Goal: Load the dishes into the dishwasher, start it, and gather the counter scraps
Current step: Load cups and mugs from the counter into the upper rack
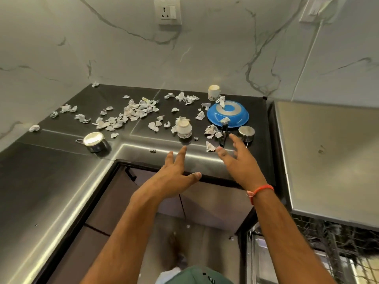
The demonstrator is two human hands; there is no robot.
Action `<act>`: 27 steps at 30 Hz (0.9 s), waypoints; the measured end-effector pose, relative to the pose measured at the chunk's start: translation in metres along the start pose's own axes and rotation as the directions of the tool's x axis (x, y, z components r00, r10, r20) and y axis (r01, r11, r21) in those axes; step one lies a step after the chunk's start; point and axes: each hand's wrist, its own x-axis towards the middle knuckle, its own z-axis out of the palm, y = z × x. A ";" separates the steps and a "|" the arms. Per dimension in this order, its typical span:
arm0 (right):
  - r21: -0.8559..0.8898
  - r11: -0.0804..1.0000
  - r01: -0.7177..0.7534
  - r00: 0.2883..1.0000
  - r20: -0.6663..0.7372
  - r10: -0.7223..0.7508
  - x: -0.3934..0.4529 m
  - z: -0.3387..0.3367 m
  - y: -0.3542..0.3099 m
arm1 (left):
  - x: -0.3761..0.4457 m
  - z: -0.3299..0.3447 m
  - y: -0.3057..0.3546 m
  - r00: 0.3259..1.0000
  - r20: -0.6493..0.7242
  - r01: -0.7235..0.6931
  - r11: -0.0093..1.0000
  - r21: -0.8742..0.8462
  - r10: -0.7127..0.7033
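Both your left hand (176, 171) and right hand (235, 158) were spread wide and held nothing, so you did well to aim for the upside-down white cup (184, 128) on the table (51, 181), gripping its sides.

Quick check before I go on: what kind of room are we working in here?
Most likely a home kitchen: a dark L-shaped counter against marble-look walls, dishes on it such as an upturned blue pan and a steel cup, and an open dishwasher rack at lower right.
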 end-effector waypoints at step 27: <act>-0.118 0.859 -0.498 0.839 -0.318 0.442 0.258 0.096 0.066 | 0.270 -0.102 -0.014 0.918 0.293 -0.269 0.963 -0.028 0.265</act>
